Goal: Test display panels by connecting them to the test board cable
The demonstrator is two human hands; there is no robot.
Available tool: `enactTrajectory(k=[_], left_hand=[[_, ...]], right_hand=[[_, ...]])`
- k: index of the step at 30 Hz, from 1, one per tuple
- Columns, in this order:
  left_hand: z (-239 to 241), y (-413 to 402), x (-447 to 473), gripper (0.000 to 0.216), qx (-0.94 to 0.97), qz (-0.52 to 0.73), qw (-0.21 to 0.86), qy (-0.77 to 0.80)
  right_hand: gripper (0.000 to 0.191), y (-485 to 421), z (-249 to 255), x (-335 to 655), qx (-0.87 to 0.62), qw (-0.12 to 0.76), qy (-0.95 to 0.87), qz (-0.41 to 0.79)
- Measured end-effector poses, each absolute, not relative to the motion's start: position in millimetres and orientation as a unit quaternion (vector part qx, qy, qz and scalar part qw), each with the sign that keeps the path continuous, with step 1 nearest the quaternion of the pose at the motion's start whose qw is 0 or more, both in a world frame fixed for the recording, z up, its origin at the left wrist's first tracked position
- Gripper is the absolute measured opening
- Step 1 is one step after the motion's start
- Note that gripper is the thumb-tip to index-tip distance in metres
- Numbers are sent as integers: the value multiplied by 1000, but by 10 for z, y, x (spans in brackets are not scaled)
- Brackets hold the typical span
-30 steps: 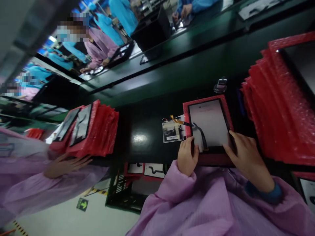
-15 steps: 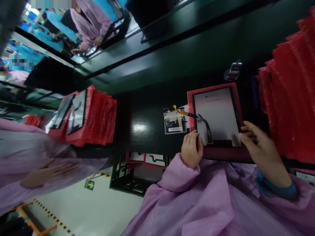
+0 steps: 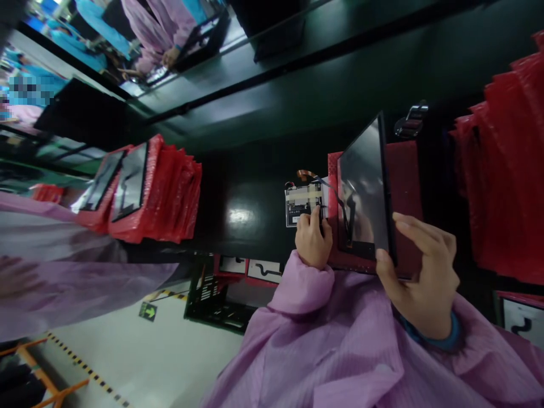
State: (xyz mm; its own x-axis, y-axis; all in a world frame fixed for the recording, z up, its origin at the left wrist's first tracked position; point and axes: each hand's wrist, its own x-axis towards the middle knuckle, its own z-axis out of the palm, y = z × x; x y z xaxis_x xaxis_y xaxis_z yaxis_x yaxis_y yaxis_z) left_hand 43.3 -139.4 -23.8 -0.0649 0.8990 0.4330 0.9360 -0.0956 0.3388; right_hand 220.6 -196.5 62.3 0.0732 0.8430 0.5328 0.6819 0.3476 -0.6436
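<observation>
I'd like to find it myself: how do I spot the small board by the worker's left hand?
Start at the dark green bench between the red stacks. Just left of the tilted dark panel, touched by the left hand, lies the small board: pale, taped, trailing an orange ribbon.

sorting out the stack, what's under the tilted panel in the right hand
A red padded sheet lies under the panel held by the right hand. The sheet's middle is hidden behind the panel.

PCB (image 3: 302,201) L of panel (image 3: 363,192)
</observation>
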Motion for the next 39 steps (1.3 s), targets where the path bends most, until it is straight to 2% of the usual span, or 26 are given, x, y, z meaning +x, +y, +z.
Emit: enactTrajectory(k=[9,15,17,20,23,25,27,29,31,34,36,39], left_hand=[[-277,-1388,384,37,-716,-182,31,-673],[-231,-1321,332,45,-745,-106,18,-658],[-188,-1268,289,40,-746,-143,-9,-650],[-43,-1179,254,30,-718,-299,-108,-620],[204,-1120,323,34,-612,-503,-295,-534],[387,-1106,414,43,-525,-576,-424,-461],[538,-1100,494,46,-459,-591,-518,-415],[630,-1088,532,44,-416,-580,-571,-407],[665,-1071,529,41,-390,-573,-586,-419],[674,-1056,504,38,-369,-567,-584,-449],[693,-1059,500,37,-347,-564,-593,-457],[749,-1063,505,33,-297,-570,-617,-455]], right_hand=[[46,-1867,666,2103,-509,485,-711,17],[48,-1843,671,2044,-488,486,-725,20],[47,-1838,685,2018,-481,484,-731,25],[45,-1828,731,1955,-473,476,-741,34],[43,-1803,787,1880,-460,471,-750,69],[50,-1769,782,1848,-430,469,-760,134],[55,-1716,707,1839,-413,476,-745,221],[51,-1647,560,1841,-451,486,-685,303],[50,-1579,387,1833,-517,475,-613,363],[62,-1536,217,1778,-554,428,-578,419],[64,-1566,215,1733,-539,418,-590,432],[56,-1652,309,1707,-442,476,-620,441]])
